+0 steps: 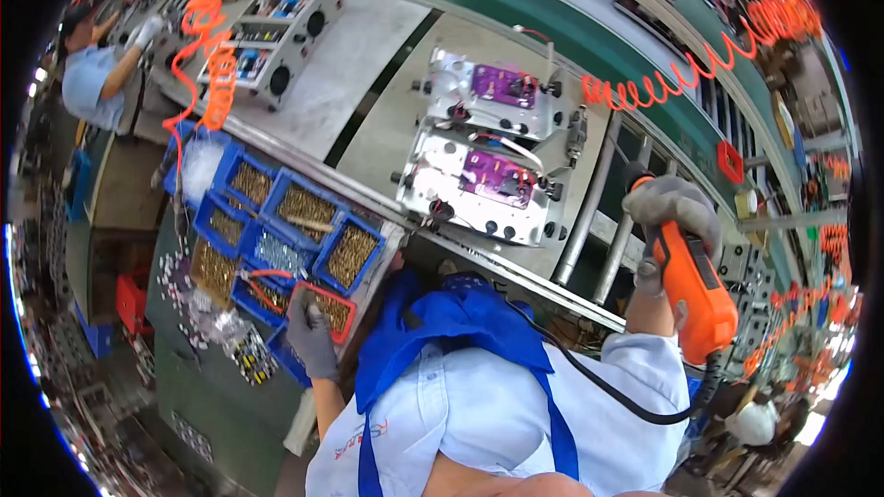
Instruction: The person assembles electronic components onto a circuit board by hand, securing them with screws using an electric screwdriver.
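My right hand point(677, 207), in a grey glove, is wrapped round an orange corded power screwdriver point(695, 290). The tool's dark front end points up and left, and its black cord loops down across my body. On the left, my gloved left hand point(313, 339) is at the edge of a red bin point(343, 334) of small brass-coloured screws. Its fingers are drawn together; what they pinch, if anything, is too small to make out. Ahead of me lie two silver metal panels point(433, 170) side by side, each carrying a purple circuit board point(497, 178), black knobs and wires.
Several blue bins point(304, 209) of screws sit beside my left hand, with a clear plastic bag point(204, 168) behind. Orange coiled hoses point(645, 90) hang overhead. Metal rollers point(587, 212) lie right of the panels. A person point(92, 83) works at the far left, near assembled units point(276, 46).
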Demonstrator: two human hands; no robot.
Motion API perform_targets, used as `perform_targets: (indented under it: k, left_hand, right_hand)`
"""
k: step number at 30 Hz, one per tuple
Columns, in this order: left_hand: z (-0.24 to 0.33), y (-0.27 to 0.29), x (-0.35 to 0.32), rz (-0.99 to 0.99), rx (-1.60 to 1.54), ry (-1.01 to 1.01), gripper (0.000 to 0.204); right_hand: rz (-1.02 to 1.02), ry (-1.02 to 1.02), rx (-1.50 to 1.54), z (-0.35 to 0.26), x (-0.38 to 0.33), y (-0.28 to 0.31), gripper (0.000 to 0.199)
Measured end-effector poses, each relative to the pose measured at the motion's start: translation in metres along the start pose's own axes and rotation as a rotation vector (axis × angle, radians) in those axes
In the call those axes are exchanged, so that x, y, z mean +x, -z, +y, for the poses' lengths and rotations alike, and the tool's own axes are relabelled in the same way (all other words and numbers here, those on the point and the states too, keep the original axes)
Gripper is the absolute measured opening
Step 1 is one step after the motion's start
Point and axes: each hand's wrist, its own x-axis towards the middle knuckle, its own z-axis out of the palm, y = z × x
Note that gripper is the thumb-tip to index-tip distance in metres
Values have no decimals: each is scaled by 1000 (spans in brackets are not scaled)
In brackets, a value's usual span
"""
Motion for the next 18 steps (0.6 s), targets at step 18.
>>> perform_targets:
  k: [18]
  left_hand:
    - [95, -57, -33, -344, 140, -119, 31]
  right_hand:
    - [572, -727, -351, 165, -254, -14, 43]
